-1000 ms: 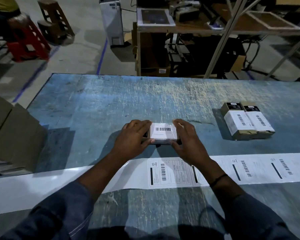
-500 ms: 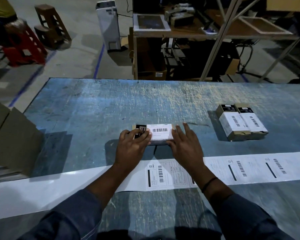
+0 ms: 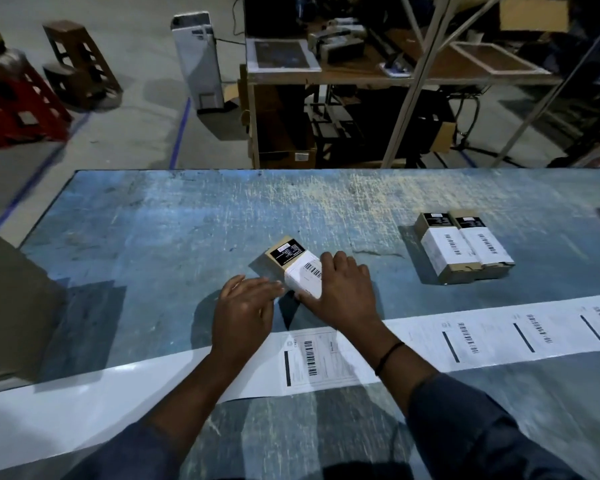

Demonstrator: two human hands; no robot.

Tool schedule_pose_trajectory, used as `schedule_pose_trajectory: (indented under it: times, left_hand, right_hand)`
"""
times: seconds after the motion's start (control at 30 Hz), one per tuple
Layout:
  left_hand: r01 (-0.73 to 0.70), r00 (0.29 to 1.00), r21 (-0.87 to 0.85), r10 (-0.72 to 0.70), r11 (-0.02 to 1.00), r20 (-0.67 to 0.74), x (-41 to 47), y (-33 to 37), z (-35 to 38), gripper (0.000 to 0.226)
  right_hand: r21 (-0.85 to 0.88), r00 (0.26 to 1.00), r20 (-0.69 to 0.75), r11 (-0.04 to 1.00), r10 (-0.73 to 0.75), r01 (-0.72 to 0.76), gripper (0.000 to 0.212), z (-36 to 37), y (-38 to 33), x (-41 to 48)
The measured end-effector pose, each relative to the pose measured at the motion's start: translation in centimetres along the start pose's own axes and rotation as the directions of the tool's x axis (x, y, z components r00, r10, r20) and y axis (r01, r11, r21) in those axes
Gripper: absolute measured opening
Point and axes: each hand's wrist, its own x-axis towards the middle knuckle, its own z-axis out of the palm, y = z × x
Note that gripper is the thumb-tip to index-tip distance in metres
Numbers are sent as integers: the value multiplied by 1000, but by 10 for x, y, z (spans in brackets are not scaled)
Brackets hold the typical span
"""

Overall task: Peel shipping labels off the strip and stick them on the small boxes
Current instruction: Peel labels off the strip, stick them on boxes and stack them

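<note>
I saw a big blue table [image 3: 153,237], all scratched and worn pale in the middle. A long white label strip [image 3: 118,379] lay flat across it from side to side. Printed labels [image 3: 312,358] with black bar codes sat in a row on the strip's middle and right parts. The left part of the strip was plain white. Just past the strip, near its middle, was one small box [image 3: 286,254], turned at a slant, with a white label on top. I could not tell if it lay flat. Farther past the strip, above its right part, two more boxes [image 3: 445,245] lay side by side, touching, each with a white label on top.
</note>
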Motion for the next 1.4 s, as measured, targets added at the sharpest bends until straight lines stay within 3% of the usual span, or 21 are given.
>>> schedule_pose_trajectory:
  times: [0.1,0.23,0.4,0.6,0.7,0.9,1.03,1.4]
  left_hand:
    - [60,997,-37,-58,998,53,-1,7,11,25]
    - [171,978,-53,-163,984,128,17,26,26,26]
    - [135,980,-113,-115,984,162,55,66,54,27]
    - [76,979,-176,-39,981,201,112,133,111,27]
    - [45,975,-182,-3,982,224,141,173,140,26]
    - [74,959,-155,-27,985,282,183,228,186,23]
    - [92,946,-120,-50,989,319,191,240,203,24]
    - [179,920,-79,-138,981,366,180,233,196,26]
  right_hand:
    - [144,998,56,990,-14,6,76,2,1,-3]
    - [173,998,54,985,-20,11,66,-3,10,-6]
    - [199,983,-113,973,144,-120,57,-24,67,-14]
    - [245,896,-298,933,331,-263,53,-76,164,-12]
    - [256,848,-302,894,436,-368,51,-86,220,-10]
    - [174,829,-243,864,503,-473,51,-85,299,-2]
    - [170,844,-190,863,502,-475,51,-74,317,3]
    - [105,861,-215,887,461,-449,53,-67,305,12]
